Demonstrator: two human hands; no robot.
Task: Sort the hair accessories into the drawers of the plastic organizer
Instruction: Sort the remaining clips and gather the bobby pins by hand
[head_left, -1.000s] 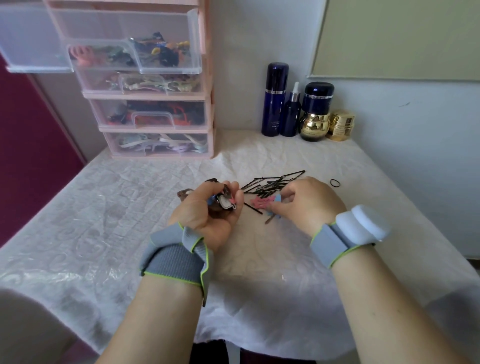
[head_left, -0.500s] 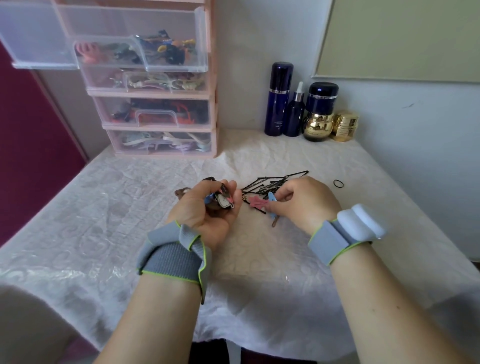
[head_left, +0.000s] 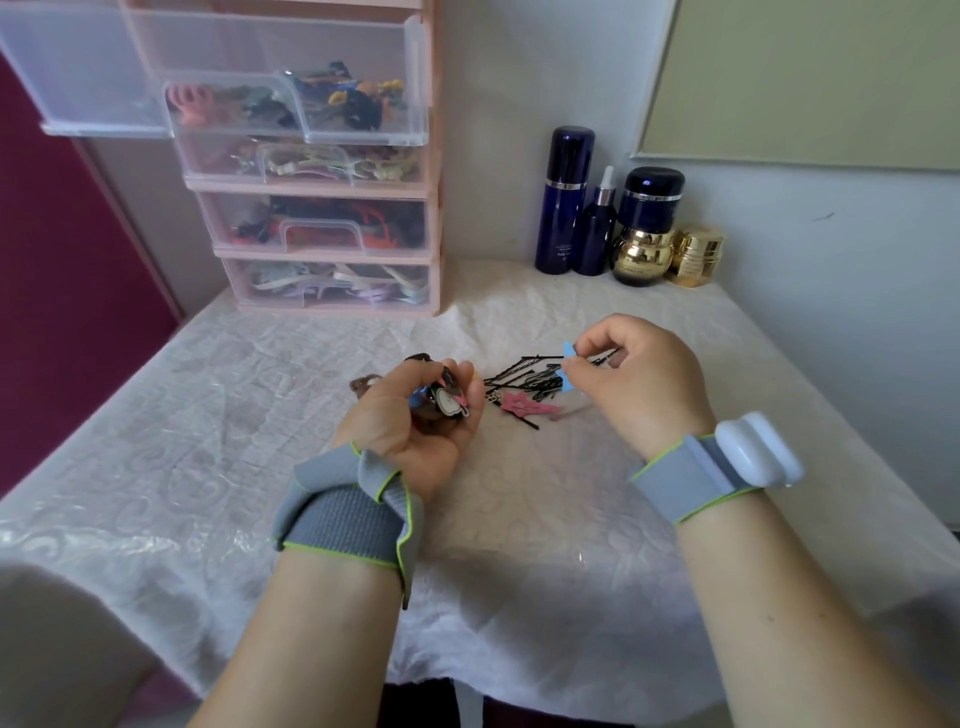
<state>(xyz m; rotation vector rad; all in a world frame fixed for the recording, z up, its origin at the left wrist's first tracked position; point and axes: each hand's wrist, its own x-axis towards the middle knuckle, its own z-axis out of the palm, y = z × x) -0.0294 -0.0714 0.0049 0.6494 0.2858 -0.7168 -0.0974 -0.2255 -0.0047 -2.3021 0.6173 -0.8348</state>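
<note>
Pinching one blue clip, right hand; left hand gripping several clips.

Soft daylight — wide-angle edge warp, slight blur.

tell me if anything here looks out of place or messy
Mostly the loose pile of black bobby pins scattered on the tablecloth, with a pink clip beside it. Nothing looks spilled or broken; the organizer's top drawer is pulled out.

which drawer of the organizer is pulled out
The top drawer, holding colourful hair accessories, juts forward past the pink frame; the three drawers below it sit pushed in.
</note>
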